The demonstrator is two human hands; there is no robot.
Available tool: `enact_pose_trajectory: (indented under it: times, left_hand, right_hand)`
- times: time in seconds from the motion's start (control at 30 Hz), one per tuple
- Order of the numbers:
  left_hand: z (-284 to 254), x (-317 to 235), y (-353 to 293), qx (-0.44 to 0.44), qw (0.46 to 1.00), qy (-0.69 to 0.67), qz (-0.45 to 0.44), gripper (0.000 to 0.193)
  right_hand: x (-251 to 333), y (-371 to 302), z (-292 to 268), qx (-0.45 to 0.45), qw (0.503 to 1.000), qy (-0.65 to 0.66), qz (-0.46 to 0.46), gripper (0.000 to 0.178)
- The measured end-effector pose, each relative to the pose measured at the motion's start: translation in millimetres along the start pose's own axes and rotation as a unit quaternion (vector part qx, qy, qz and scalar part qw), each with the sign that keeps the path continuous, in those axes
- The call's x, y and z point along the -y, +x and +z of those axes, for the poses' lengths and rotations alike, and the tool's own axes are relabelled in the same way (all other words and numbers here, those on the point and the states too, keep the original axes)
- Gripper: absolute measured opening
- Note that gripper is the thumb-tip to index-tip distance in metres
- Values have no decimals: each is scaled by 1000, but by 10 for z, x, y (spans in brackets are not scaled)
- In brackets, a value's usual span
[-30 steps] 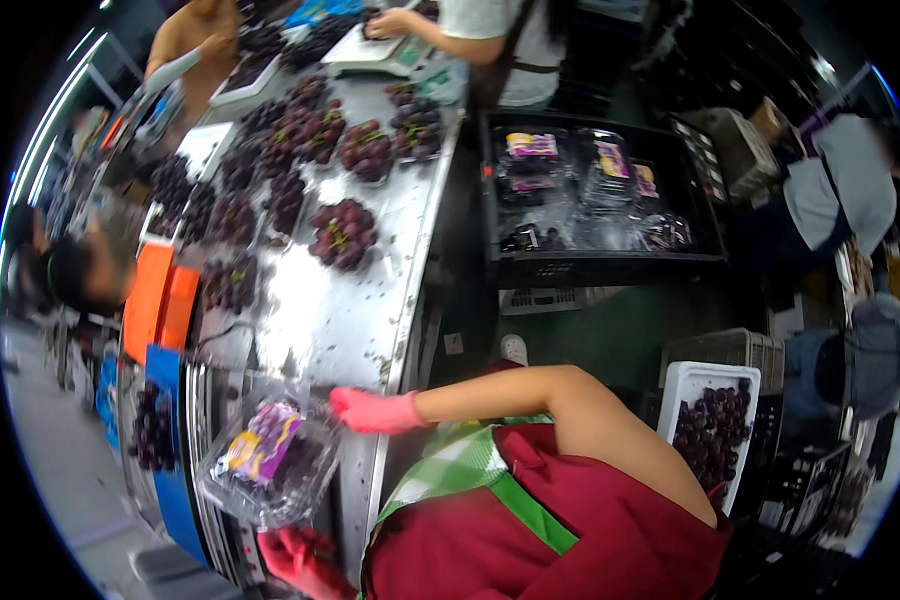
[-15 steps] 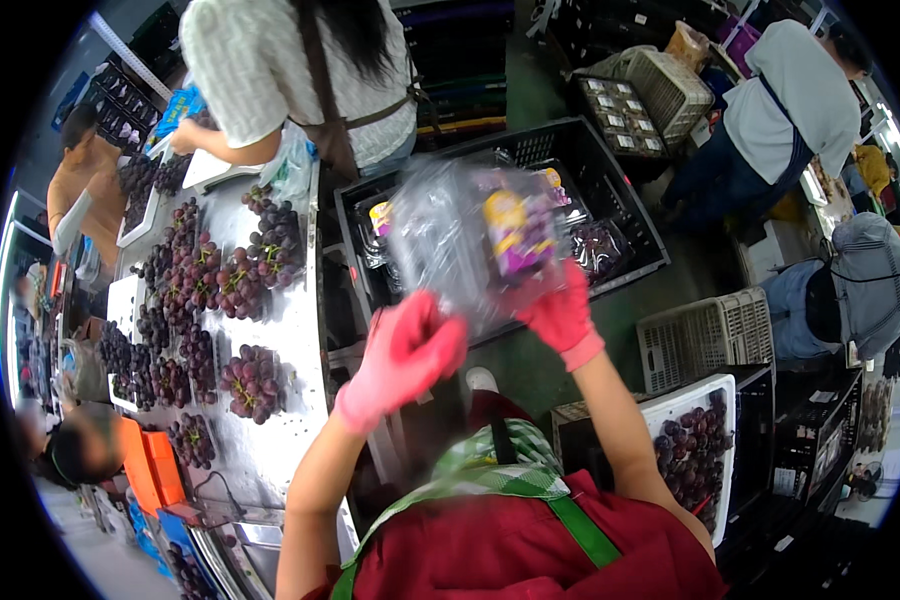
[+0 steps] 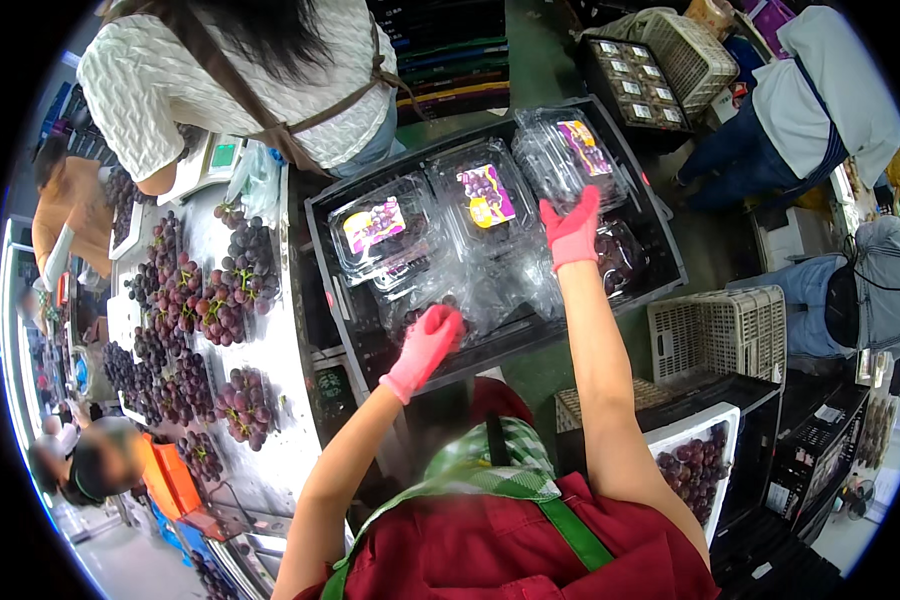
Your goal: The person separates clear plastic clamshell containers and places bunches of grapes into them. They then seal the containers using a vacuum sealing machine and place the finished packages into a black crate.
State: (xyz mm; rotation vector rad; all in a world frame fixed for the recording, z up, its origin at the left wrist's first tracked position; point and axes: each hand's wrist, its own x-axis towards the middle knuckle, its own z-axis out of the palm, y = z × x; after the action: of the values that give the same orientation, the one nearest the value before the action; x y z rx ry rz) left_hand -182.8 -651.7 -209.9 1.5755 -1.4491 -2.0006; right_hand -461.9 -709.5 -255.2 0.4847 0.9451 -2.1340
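Note:
Three clear plastic grape clamshells with purple and yellow labels lie in a black crate (image 3: 670,268): a left clamshell (image 3: 374,225), a middle clamshell (image 3: 484,197) and a right clamshell (image 3: 570,160). At the near edge of the right one is my right hand (image 3: 574,230), pink-gloved, thumb and fingers apart and touching its plastic. My left hand (image 3: 426,348), in a pink glove too, has its fingers curled over the crate's near left part, against a clear pack (image 3: 410,305) of dark grapes. What those fingers hold, if anything, is hidden. More clear packs (image 3: 505,290) lie between my hands.
On the left, a metal table (image 3: 282,380) bears several grape bunches (image 3: 195,310) and a scale (image 3: 210,165). A person (image 3: 240,100) stands beyond it. To the right are a beige basket (image 3: 715,335), a white tray of grapes (image 3: 692,465) and two people working.
Both hands have moved forward over the crate. The labelled clamshell held up between them now rests in the crate. My view has shifted slightly, and the person ahead leans left.

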Motion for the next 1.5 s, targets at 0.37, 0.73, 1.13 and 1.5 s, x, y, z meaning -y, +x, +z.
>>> enact_pose_trajectory:
  times: [0.37, 0.73, 1.13, 1.5]
  left_hand:
    - [1395, 122, 1054, 244, 963, -111, -36, 59]
    - [1603, 338, 1305, 273, 941, 45, 196, 23]
    - [1714, 556, 1496, 157, 940, 198, 230, 38]
    - [1806, 59, 1145, 95, 947, -292, -92, 30]
  right_hand:
    - [829, 98, -278, 153, 923, -253, 247, 36]
    - [1139, 172, -264, 221, 422, -854, -208, 23]
    - [965, 486, -822, 152, 465, -816, -308, 21]
    - [1459, 305, -370, 243, 617, -746, 54, 45]
